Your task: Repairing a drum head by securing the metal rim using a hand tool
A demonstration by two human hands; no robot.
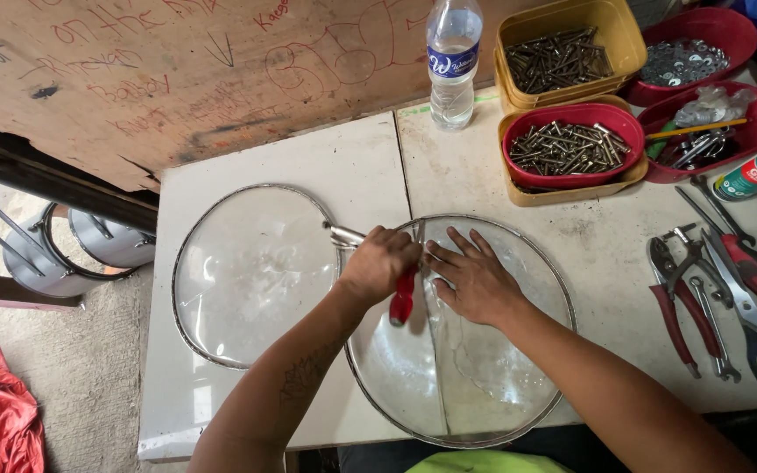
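A single head-worn camera looks steeply down from close above a white table [247, 412], the wearer's own forearms entering from the bottom edge. A board wall [177, 79] fills the far side, bare floor [81, 377] at left.

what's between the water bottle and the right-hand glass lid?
In the head view, only bare, smudged white table lies between the water bottle and the rim of the right glass lid; nothing stands on that stretch.
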